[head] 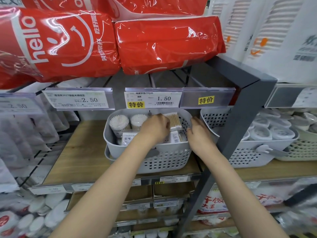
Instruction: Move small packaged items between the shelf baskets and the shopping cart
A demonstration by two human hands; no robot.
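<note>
A grey perforated basket (164, 160) stands on the wooden shelf and holds several packs of cotton swabs. Two round tubs of swabs (119, 123) stand at its back left. My left hand (154, 129) reaches into the basket, with its fingers closed on a flat pack of wooden-stick cotton swabs (174, 121) at the back right. My right hand (199, 133) rests on the basket's right rim with its fingers curled over the edge. More boxed packs (127, 137) lie under my left forearm. No shopping cart is in view.
A second grey basket (214, 117) stands just to the right, behind the dark shelf post (240, 134). Price tags (152, 99) hang above the basket. Red tissue packs (164, 42) overhang from the shelf above. White bowls (271, 131) fill a basket at far right.
</note>
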